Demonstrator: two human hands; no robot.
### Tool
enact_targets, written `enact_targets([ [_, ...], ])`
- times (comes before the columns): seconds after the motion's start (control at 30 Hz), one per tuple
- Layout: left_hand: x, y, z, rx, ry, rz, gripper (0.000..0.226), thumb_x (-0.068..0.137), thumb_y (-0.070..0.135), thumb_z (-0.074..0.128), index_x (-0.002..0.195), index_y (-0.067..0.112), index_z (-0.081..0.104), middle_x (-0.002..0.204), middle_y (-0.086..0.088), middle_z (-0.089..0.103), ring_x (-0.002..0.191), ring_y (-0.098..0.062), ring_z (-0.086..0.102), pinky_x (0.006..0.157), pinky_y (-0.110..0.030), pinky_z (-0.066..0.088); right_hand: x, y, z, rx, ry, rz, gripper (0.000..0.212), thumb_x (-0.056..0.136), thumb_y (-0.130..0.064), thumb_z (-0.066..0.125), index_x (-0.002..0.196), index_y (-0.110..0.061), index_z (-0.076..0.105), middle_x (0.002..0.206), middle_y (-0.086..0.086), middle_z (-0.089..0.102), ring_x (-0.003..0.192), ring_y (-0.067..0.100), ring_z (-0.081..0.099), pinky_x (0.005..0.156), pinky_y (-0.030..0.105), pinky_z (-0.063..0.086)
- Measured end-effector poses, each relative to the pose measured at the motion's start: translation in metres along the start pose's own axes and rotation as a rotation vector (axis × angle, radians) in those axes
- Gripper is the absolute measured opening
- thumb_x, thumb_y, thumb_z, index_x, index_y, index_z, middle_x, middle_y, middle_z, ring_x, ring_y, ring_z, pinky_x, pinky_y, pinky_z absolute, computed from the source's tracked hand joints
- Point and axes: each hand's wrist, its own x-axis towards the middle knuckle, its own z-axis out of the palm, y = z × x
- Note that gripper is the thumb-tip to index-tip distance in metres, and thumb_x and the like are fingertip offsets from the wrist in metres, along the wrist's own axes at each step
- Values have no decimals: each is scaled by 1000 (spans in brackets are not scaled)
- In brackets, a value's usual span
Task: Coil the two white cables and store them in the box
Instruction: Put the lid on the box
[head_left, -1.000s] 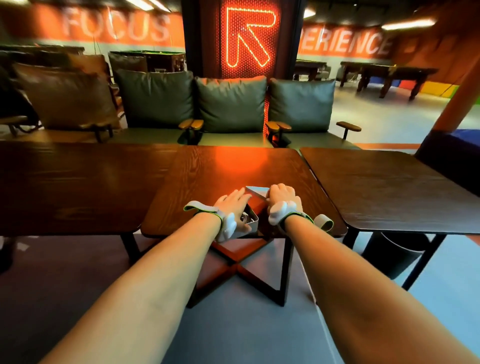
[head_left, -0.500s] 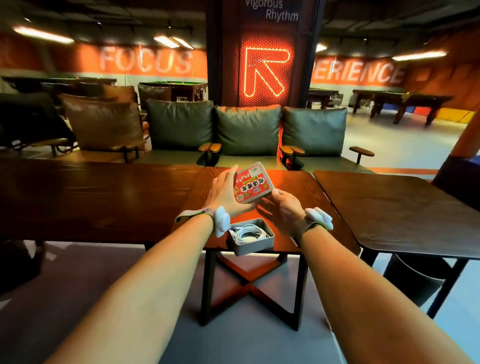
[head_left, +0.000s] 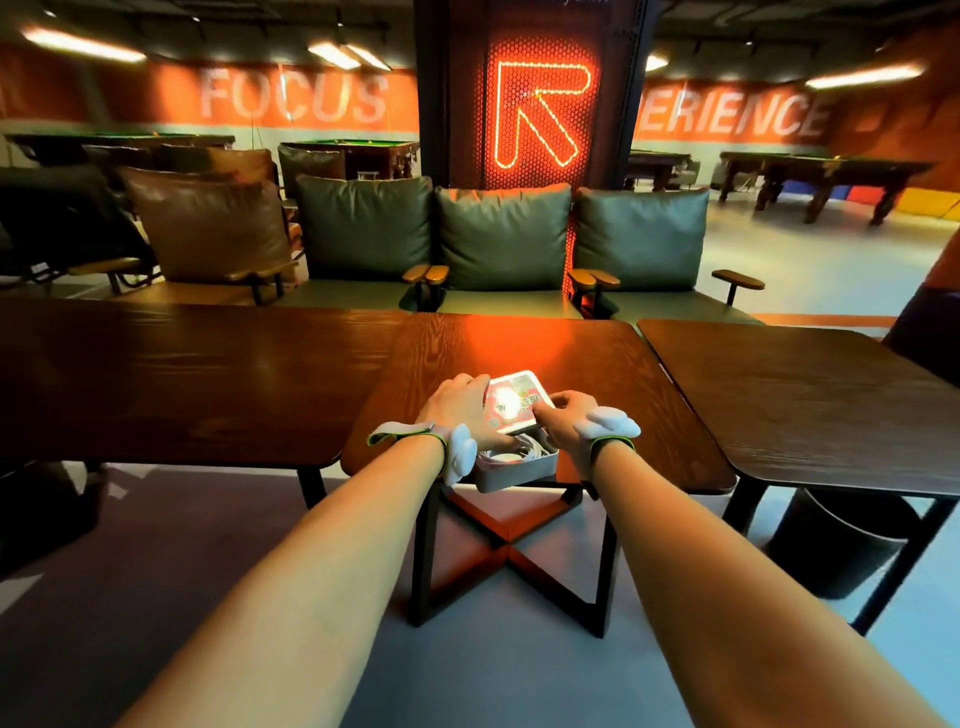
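Note:
A small grey metal box sits at the near edge of the middle wooden table. Coiled white cables lie inside it, partly hidden. Its red printed lid is tilted over the box's far side, leaving the near part uncovered. My left hand holds the lid's left edge. My right hand holds its right edge. Both wrists carry white bands.
Dark wooden tables adjoin on both sides. Green-cushioned seats stand behind the table, under a glowing orange arrow sign. Pool tables stand further back. A dark round bin is under the right table.
The lid was raised upright above the box half a second ago; both hands have now lowered it onto the box's far side. The camera view also shifted.

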Motion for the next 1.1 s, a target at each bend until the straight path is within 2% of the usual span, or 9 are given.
enact_targets([
  [0.1, -3, 2, 16, -23, -40, -37, 78, 55, 78, 71, 113, 29, 56, 106, -1, 58, 98, -23, 59, 78, -34, 50, -2, 9, 0, -107, -8, 13, 37, 82, -42, 60, 112, -21, 68, 105, 5, 74, 97, 27, 69, 90, 42, 54],
  [0.2, -1, 4, 29, -34, -84, -48, 72, 56, 75, 73, 110, 30, 57, 103, 1, 58, 96, -22, 61, 79, -36, 53, 0, 19, 2, -287, 37, 6, 36, 92, -49, 51, 111, -24, 69, 108, 2, 73, 99, 25, 67, 76, 28, 48],
  [0.27, -1, 3, 31, -20, -125, -43, 73, 56, 73, 75, 111, 30, 56, 104, 1, 57, 96, -23, 61, 81, -38, 55, -1, 21, 2, -432, 40, -3, 39, 95, -51, 47, 115, -25, 68, 114, 2, 70, 101, 24, 66, 68, 26, 40],
  [0.4, -2, 0, 40, -11, -203, -41, 85, 54, 75, 78, 120, 28, 54, 109, 0, 52, 97, -22, 59, 84, -41, 55, 3, 28, 5, -528, -10, 48, 41, 95, -54, 48, 119, -25, 65, 122, 4, 65, 103, 22, 64, 65, 24, 38],
  [0.57, 2, -4, 46, -13, -208, -49, 85, 53, 76, 78, 118, 27, 54, 109, 0, 51, 94, -21, 58, 79, -39, 55, 14, 30, 4, -454, -54, 46, 36, 95, -47, 55, 116, -21, 67, 115, 3, 70, 103, 23, 65, 73, 25, 43],
  [0.7, 8, -7, 44, 23, -265, -22, 81, 50, 79, 75, 109, 27, 56, 105, 0, 52, 91, -22, 58, 80, -42, 55, 20, 36, 5, -340, -79, 41, 39, 95, -38, 60, 127, -16, 62, 125, 8, 66, 111, 25, 62, 88, 30, 50],
  [0.8, 12, -6, 44, 45, -307, -9, 75, 51, 77, 75, 102, 26, 56, 102, -1, 55, 88, -23, 59, 78, -42, 56, 20, 41, 6, -277, -83, 34, 40, 95, -35, 60, 130, -15, 61, 126, 8, 65, 111, 24, 62, 84, 27, 48],
  [0.9, 15, -7, 45, 40, -326, -1, 70, 53, 72, 79, 101, 24, 58, 100, -1, 59, 88, -22, 61, 79, -42, 57, 23, 44, 7, -217, -96, 39, 39, 95, -33, 62, 128, -12, 62, 123, 10, 67, 109, 26, 64, 90, 33, 52],
  [1.1, 23, -8, 46, 45, -350, 34, 81, 51, 68, 85, 112, 19, 60, 102, -1, 63, 93, -23, 64, 82, -42, 58, 24, 52, 13, -179, -51, 74, 33, 91, -36, 65, 118, -17, 66, 113, 10, 70, 102, 28, 66, 90, 42, 55],
])
